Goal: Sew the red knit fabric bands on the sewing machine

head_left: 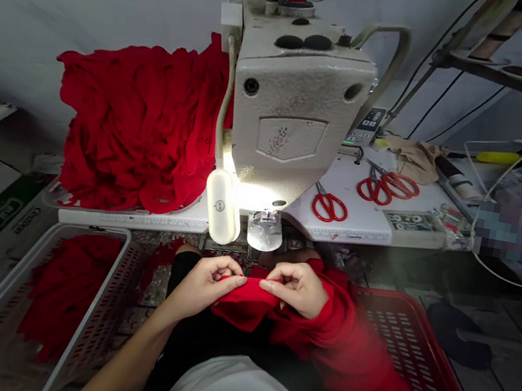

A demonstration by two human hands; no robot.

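Observation:
Just in front of the sewing machine (296,107), over my lap, both hands hold a piece of red fabric (246,307) by its upper edge. My left hand (210,281) pinches that edge between thumb and fingers. A short way to the right, my right hand (298,288) pinches the same edge, its thumb pointing toward the left one. The stretch of edge between the thumbs looks straight, and the rest of the cloth hangs below. More red fabric lies over my right forearm. The lit lamp (222,207) hangs beside the machine's needle area.
A tall heap of red fabric (136,126) sits left of the machine. Red-handled scissors (328,206) and more scissors (386,185) lie on the white table (356,229). A white basket (83,312) with red pieces stands at left, a red basket (433,367) at right.

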